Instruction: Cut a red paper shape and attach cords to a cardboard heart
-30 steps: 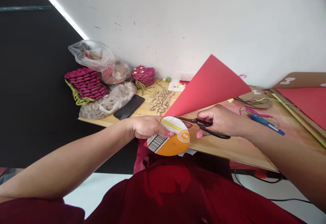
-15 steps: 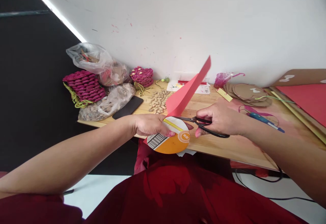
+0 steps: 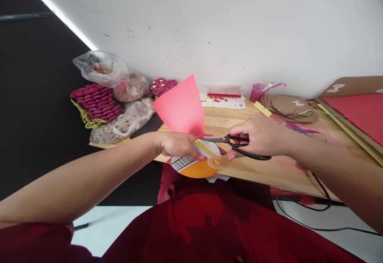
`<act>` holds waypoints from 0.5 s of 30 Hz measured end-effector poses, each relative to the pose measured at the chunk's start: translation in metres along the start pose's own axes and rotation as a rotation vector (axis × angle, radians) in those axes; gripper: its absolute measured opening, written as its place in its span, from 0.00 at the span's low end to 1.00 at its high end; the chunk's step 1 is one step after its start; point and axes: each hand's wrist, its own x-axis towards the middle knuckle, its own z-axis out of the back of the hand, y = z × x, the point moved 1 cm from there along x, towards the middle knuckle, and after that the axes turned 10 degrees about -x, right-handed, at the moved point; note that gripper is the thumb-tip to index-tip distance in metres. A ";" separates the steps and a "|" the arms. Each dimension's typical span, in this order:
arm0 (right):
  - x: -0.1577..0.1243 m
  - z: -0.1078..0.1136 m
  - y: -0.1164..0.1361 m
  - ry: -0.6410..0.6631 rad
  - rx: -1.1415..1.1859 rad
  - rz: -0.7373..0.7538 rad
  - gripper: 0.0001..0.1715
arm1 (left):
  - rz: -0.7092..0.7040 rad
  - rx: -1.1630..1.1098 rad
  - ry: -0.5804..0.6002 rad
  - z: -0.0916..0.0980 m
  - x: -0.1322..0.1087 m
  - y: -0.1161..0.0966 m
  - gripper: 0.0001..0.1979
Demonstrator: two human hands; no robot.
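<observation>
- Head view: red paper (image 3: pixel 184 109) has swung leftward, now rising behind my left hand (image 3: pixel 176 145); likely frees cutting room.
- Left thumb and fingers pinch printed disc (image 3: pixel 203 169).
- Right hand (image 3: pixel 259 135) curls round scissors (image 3: pixel 228 139), tips at disc's top rim.

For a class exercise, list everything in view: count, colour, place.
scissors: 1, black-handled, right hand
barcoded disc: 1, orange-white, left hand
paper sheet: 1, red, behind barcoded disc
woven bundles: 2, magenta, left side
plastic bags: unclear, clear, near woven bundles
flat slab: 1, black, beside plastic bags
starred paper: 1, white, by wall
cup: 1, pink, by wall
cardboard discs: stacked, brown, right of cup
strip: 1, yellow, near cup
flat sheet: 1, red, far right
cable: unclear, black, lower right
table: 1, wood-brown, centre
left hand: 1, bare, centre
right hand: 1, bare, centre
</observation>
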 end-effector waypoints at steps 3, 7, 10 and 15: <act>0.000 0.004 -0.003 0.011 -0.048 -0.008 0.28 | 0.024 0.142 -0.001 0.003 0.001 -0.007 0.28; -0.001 0.008 -0.005 0.039 -0.088 -0.025 0.22 | 0.081 0.240 -0.016 0.005 0.002 -0.011 0.28; -0.002 0.008 -0.005 0.049 -0.126 -0.037 0.19 | 0.086 0.258 -0.007 0.005 0.002 -0.013 0.29; -0.004 0.007 -0.005 0.002 -0.167 -0.010 0.21 | 0.081 0.311 -0.085 0.007 0.003 -0.017 0.27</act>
